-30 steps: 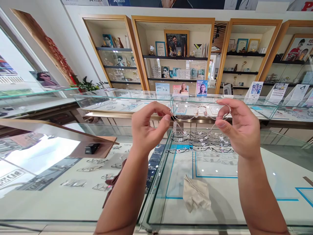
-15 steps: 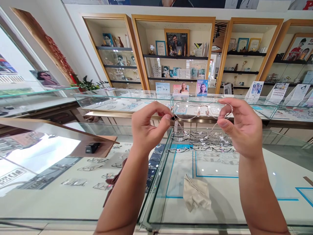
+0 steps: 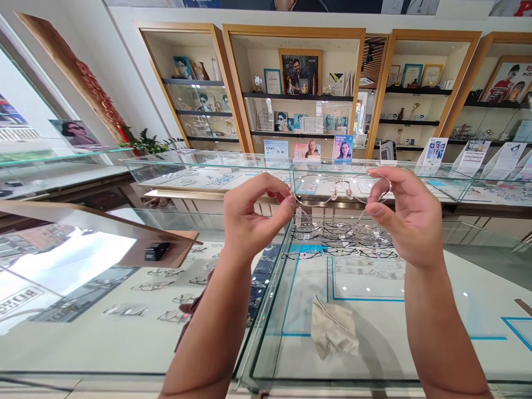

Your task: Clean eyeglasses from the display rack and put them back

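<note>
Held up in front of me is a pair of thin-rimmed eyeglasses [image 3: 320,205] with clear lenses. My left hand [image 3: 260,216] pinches it at the left end, thumb and forefinger closed near the hinge. At the other end my right hand [image 3: 409,213] has its thumb and forefinger closed on the right rim and lens edge. Faint lettering shows on the right lens. A small white tag [image 3: 298,216] hangs by the left temple arm. Below the hands, a crumpled beige cloth [image 3: 334,327] lies on the glass counter [image 3: 374,354].
Rows of dark-framed glasses [image 3: 338,241] sit beyond the cloth. At left, a tilted mirror [image 3: 83,249] with a wooden edge stands over more frames. Another glass display case [image 3: 233,177] runs across behind, with upright cards [image 3: 343,148] on it. Wooden shelves [image 3: 295,30] line the wall.
My right hand and the right side of the eyeglasses have shifted slightly left. My left fingertips have moved slightly right. Both hands keep hold; the cloth lies as before.
</note>
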Tool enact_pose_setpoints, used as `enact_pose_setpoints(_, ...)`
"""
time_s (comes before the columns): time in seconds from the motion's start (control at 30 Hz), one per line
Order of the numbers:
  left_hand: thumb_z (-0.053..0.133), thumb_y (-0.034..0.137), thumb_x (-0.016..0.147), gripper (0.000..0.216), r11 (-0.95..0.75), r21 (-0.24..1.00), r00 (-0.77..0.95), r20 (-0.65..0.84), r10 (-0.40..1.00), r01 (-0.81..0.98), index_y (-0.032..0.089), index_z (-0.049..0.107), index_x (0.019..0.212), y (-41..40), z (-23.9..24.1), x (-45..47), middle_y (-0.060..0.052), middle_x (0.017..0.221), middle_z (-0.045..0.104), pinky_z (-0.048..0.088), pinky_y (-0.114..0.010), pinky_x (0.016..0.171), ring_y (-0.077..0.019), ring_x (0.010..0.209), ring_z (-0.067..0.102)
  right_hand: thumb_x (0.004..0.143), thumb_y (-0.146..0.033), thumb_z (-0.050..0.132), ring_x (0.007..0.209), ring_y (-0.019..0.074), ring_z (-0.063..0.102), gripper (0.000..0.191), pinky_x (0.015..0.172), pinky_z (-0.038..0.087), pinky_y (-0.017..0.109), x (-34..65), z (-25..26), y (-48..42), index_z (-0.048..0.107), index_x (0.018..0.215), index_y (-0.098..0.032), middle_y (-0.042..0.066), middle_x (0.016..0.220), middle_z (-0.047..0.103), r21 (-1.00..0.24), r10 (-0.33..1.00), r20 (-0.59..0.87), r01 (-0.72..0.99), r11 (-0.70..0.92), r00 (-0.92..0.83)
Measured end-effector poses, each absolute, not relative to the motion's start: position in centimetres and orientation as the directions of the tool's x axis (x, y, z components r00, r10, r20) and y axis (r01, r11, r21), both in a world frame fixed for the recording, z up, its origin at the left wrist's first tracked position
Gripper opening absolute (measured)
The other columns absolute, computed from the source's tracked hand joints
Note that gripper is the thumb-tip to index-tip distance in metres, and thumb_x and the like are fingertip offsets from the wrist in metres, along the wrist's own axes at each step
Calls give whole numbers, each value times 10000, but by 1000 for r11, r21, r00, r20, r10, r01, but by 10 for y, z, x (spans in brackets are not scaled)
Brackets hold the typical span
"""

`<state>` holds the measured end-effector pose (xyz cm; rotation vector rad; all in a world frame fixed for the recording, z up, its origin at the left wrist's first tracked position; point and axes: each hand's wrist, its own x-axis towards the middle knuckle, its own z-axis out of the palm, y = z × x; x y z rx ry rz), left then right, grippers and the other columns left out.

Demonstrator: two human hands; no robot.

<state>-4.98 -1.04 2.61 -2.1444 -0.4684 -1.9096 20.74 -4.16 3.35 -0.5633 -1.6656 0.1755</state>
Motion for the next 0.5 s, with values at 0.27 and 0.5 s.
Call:
enact_pose_setpoints(0.27, 690, 126, 868, 154, -868, -75, 72, 996, -45, 491, 263, 648, 812, -10, 29, -50, 33, 669, 620, 435, -320, 540, -133, 608, 563, 894, -512, 818, 931, 227, 686, 377, 995, 586, 488, 208, 34, -43, 739, 1213, -329, 17, 955, 715, -426, 477, 869, 291, 857, -131)
enact_pose_setpoints(0.5, 701, 185, 892, 142, -850, -26, 7, 1000, -26, 526, 266, 645, 791, -14, 28, -48, 28, 683, 615, 459, -344, 577, -146, 626, 552, 899, -517, 814, 999, 235, 702, 393, 1071, 551, 518, 209, 33, -38, 736, 1237, -331, 20, 989, 737, -450, 502, 854, 290, 845, -137)
